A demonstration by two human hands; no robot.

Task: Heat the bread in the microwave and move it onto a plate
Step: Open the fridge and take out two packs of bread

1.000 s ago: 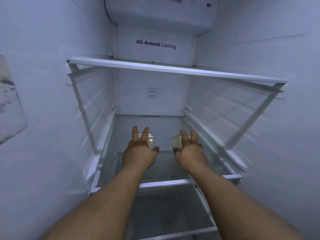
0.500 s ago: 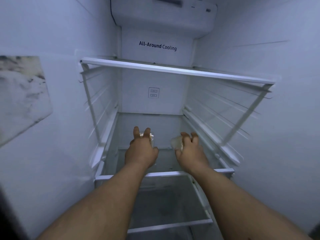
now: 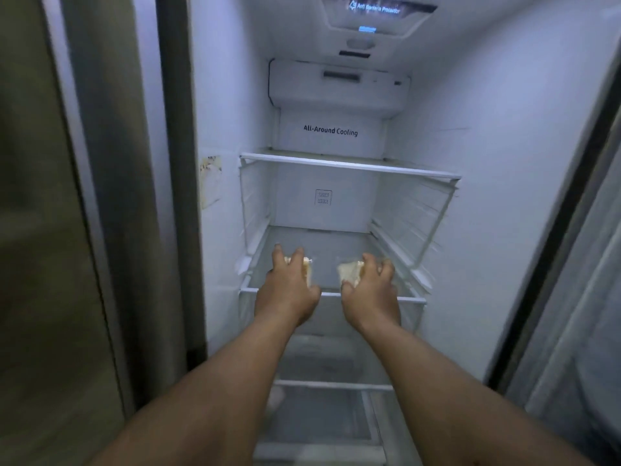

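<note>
An open refrigerator point(image 3: 487, 203) is seen ahead. A glass shelf point(image 3: 349, 164) is fitted above the hands, another shelf point(image 3: 331, 294) lies beneath them, and a stained sticker point(image 3: 210, 181) is stuck up-left.

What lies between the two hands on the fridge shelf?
Only bare shelf shows between the left hand and right hand in the head view; each grips bread.
</note>
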